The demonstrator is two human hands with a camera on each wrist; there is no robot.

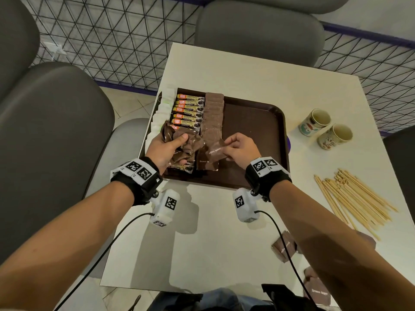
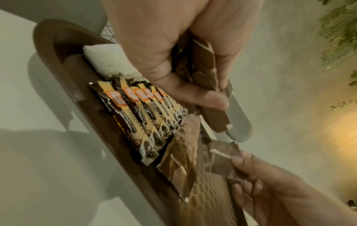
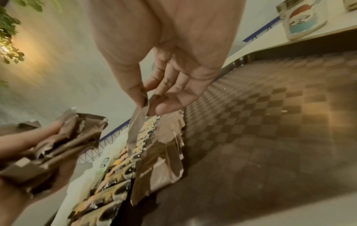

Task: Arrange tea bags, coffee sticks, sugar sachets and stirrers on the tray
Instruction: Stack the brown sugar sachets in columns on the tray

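1. Head view: the brown tray (image 1: 253,122) sits on the white desk (image 1: 224,232). The coffee sticks (image 1: 188,111) lie in a column at its left, each with its long axis left to right; the white tea bags (image 1: 162,108) line the left edge. A column of brown sugar sachets (image 1: 213,115) runs near to far beside the sticks. The left hand (image 1: 164,147) clutches a bunch of sachets (image 1: 190,145) over the near sticks. The right hand (image 1: 241,148) pinches a single sachet (image 1: 216,150) above the near end of the column. The stirrers (image 1: 352,198) lie in a loose heap on the desk well to the right, pointing near-right; two cups (image 1: 325,129) stand beyond them, and more spare sachets (image 1: 285,248) lie near the right forearm.
2. Left wrist view: the thumb and fingers are curled around the bunch (image 2: 204,73), above the coffee sticks (image 2: 146,119).
3. Right wrist view: thumb and fingertips (image 3: 164,107) nip the sachet's (image 3: 137,126) edge; it hangs down over the column.
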